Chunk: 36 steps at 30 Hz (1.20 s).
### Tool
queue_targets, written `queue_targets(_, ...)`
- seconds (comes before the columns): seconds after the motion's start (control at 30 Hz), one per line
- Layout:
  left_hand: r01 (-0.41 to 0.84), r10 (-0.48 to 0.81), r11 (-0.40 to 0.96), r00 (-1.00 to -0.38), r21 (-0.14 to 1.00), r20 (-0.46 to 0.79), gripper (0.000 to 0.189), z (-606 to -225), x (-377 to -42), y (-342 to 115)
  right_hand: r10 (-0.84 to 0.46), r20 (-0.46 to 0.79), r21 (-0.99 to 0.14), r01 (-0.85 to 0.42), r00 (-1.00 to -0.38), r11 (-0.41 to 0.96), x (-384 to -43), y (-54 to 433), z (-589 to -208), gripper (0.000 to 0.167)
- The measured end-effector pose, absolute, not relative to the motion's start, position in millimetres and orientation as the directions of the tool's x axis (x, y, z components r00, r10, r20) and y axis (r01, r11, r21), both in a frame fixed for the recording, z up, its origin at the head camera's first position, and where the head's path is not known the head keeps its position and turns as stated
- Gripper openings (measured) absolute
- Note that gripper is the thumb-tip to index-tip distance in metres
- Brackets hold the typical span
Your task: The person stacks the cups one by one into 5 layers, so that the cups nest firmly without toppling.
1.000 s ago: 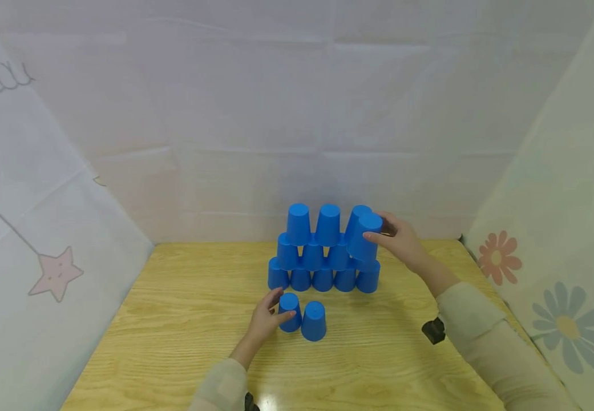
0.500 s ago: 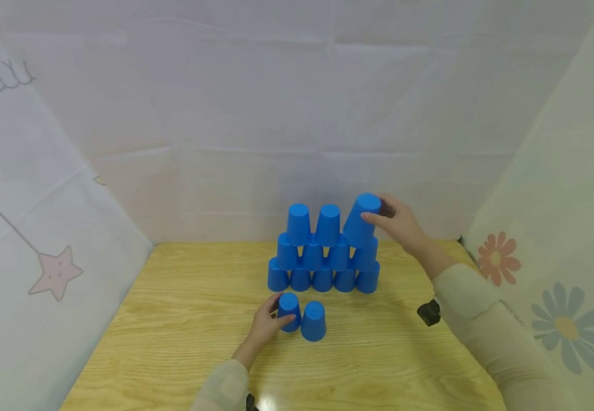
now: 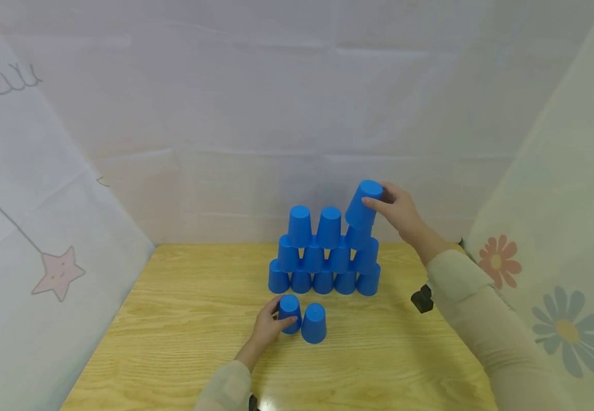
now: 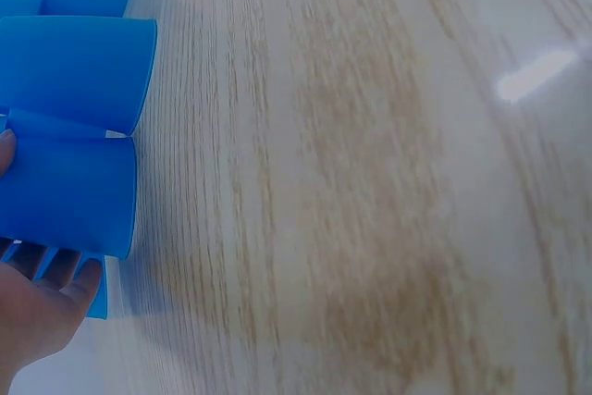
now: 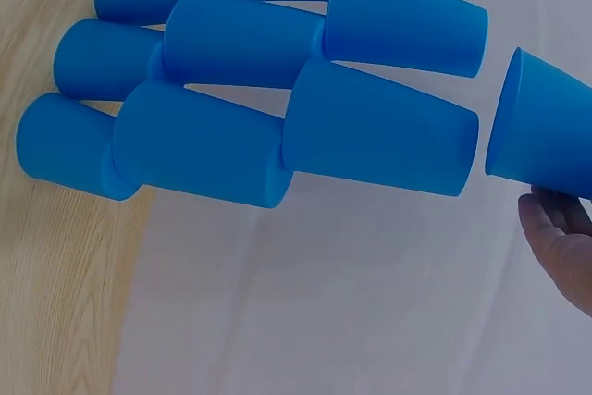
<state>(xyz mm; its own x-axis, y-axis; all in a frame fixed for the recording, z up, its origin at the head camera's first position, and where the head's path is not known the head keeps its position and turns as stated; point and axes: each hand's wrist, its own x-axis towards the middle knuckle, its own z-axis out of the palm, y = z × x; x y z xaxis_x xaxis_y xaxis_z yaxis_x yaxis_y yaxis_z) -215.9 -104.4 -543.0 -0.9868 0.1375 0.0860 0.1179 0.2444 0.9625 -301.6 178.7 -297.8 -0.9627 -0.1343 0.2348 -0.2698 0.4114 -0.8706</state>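
In the head view, my right hand (image 3: 399, 211) grips an upside-down blue cup (image 3: 362, 206), slightly tilted, above the right end of a stack of upturned blue cups. The right wrist view shows a small gap between this held cup (image 5: 546, 127) and the top-row cup (image 5: 384, 131) beneath it. The stack has three rows, with three cups on top. Nearer the front, my left hand (image 3: 267, 326) holds the left one of two upturned cups, thumb in front and fingers at its far side. That cup (image 3: 289, 311) stands beside the other front cup (image 3: 314, 324) on the table.
The wooden table (image 3: 184, 342) carries everything. A white cloth (image 3: 225, 114) hangs behind the stack, with patterned cloths at both sides. The stack (image 3: 322, 281) stands just behind the front cups.
My right hand has raised its cup from in front of the stack's right end to above the top row. My left hand has stayed by the same front cup, its fingers slightly closer round it.
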Motion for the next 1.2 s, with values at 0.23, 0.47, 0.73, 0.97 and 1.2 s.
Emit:
queue_targets(0.23, 0.114, 0.129, 0.229, -0.988, 0.967, 0.086, 0.054, -545.7, -216.8, -104.3, -0.088, 0.211, -0.874, -0.228, -0.974, 0.429, -313.1, 167.9, -292.7, 0.067)
queue_targets(0.47, 0.102, 0.127, 0.233, -0.989, 0.967, 0.073, 0.053, -548.4, -217.4, -103.1, -0.105, 0.221, -0.88, -0.244, -0.97, 0.407, -317.9, 159.2, -291.0, 0.062)
queue_targets(0.73, 0.113, 0.131, 0.219, -0.988, 0.969, 0.085, 0.054, -547.9, -217.1, -102.9, -0.143, 0.236, -0.9, -0.272, -0.961, 0.342, -395.5, 185.0, -347.3, 0.064)
queue_targets(0.97, 0.114, 0.138, 0.212, -0.987, 0.971, 0.086, 0.053, -546.1, -217.0, -103.3, -0.127, 0.237, -0.877, -0.269, -0.963, 0.399, -382.8, 173.4, -336.3, 0.065)
queue_targets(1.2, 0.132, 0.153, 0.166, -0.982, 0.977, 0.107, 0.051, -525.5, -207.1, -100.4, -0.111, 0.188, -0.876, -0.217, -0.976, 0.431, -334.1, 152.0, -296.2, 0.06)
